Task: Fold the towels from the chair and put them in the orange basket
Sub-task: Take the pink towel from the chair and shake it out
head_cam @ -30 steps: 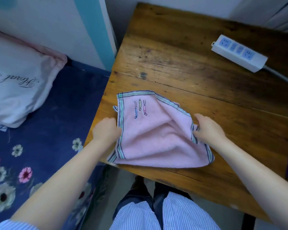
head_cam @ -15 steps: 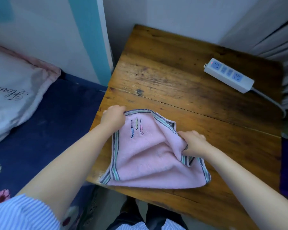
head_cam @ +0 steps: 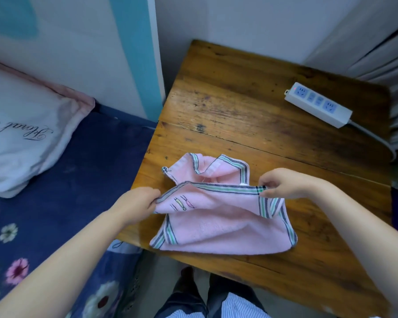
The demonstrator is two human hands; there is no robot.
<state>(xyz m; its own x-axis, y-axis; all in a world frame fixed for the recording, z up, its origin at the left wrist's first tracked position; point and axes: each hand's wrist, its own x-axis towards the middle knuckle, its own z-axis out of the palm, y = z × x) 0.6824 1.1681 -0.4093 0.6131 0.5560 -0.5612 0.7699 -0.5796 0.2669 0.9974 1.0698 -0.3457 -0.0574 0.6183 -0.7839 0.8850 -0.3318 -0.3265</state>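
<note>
One pink towel (head_cam: pixel 216 226) lay on one wooden table (head_cam: pixel 251 106), its striped edge pinched at either corner by left hand (head_cam: pixel 136 203) and right hand (head_cam: pixel 283 183).

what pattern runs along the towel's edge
Green, white and dark grey stripes border the pink towel; it shows in the head view.

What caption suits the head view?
Both hands, left and right, pinch the pink towel mid-fold on the table.

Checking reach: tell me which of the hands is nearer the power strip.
Right. The right hand pinches the pink towel's striped corner, below and left of the power strip. The left hand grips the opposite corner, farther away.
</note>
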